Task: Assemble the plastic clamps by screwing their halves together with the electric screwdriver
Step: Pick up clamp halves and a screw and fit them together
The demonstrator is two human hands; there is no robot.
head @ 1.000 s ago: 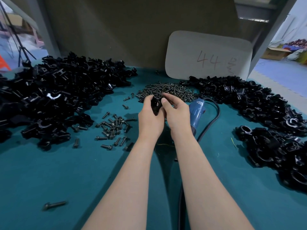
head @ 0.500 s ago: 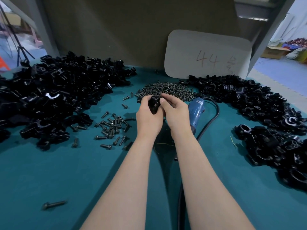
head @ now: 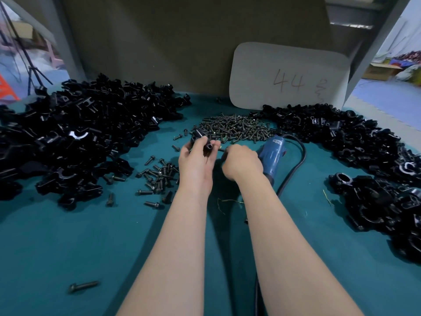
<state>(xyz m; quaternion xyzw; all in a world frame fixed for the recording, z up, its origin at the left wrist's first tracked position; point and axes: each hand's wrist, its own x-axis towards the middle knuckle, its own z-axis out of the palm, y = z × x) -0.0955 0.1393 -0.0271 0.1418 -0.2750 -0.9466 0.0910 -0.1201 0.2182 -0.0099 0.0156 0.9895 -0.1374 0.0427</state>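
L hand [head: 196, 163] grips the clamp [head: 201, 142] up off the mat [head: 68, 247], fingers curled round it. It's mid-table, just in front of the screw pile [head: 234, 128], w/ an open bore end facing the cam. R hand [head: 241, 161] is just beside it, apart. Its fingers are curled w/ tips pinched on a small dark bit that looks like a screw [head: 221, 150], too small to be sure. Driver [head: 273, 156] lies on the mat right behind R hand, not held. Cord [head: 296, 160] loops round its right side.

Step, I'd say: seat the screw in the clamp's hole before driving.

To do it well:
- Keep both halves squeezed flush in L hand so the holes line up.
- Turn the clamp so the hole faces R hand.
- Feed the screw in straight, not cocked, & give it a finger turn or two so it stays put.
- Only then let go & take the driver; it's close, a short reach.
- Keep L fingertips off the hole side.
- Drive square & stop once the halves meet; plastic prob strips or cracks if overdone.

Risks: halves slipping apart in the hand, or the screw dropping among the loose screws [head: 159, 174] below.

Left heap [head: 79, 137] & right heap [head: 341, 137] of parts are big, and the done clamps [head: 376, 201] near right are fewer, so plenty remains.
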